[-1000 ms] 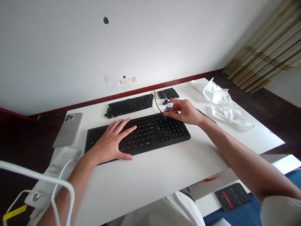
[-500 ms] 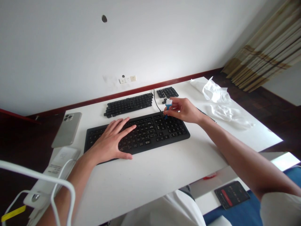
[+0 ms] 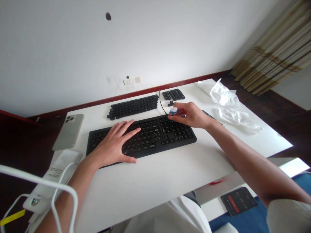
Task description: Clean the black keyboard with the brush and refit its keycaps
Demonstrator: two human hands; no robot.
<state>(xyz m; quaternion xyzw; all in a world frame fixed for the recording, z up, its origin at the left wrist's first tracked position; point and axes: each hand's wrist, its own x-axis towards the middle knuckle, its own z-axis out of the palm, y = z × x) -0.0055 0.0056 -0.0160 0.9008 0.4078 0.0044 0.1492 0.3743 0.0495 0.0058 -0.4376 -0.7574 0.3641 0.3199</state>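
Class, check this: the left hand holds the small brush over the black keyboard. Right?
No: the head view shows the right hand, not the left hand, holding the small brush over the black keyboard.

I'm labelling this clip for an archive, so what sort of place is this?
Probably a room in a home, perhaps a home office: a white desk holding a black keyboard, a long striped curtain and a dark wood floor.
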